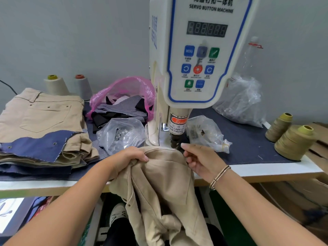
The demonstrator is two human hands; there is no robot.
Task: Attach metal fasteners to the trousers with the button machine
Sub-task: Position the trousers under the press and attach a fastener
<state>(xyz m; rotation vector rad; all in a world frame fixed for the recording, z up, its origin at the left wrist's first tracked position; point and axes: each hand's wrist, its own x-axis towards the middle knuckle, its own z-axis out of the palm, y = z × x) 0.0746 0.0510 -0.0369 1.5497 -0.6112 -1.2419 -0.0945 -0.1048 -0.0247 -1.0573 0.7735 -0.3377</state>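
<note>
Beige trousers (165, 176) hang over the table's front edge, their top edge lying under the punch head (174, 139) of the white servo button machine (200, 55). My left hand (131, 156) grips a fold of the cloth on the left side. My right hand (198, 159) pinches the cloth's right edge just beside the punch, fingers curled. Two clear bags of metal fasteners lie either side of the punch, one on the left (122, 135) and one on the right (205, 132).
A stack of beige trousers and blue denim pieces (42, 125) fills the table's left. A pink bag of fabric scraps (124, 102) sits behind. Thread cones stand at back left (56, 85) and at right (294, 142). A large clear bag (241, 102) lies at back right.
</note>
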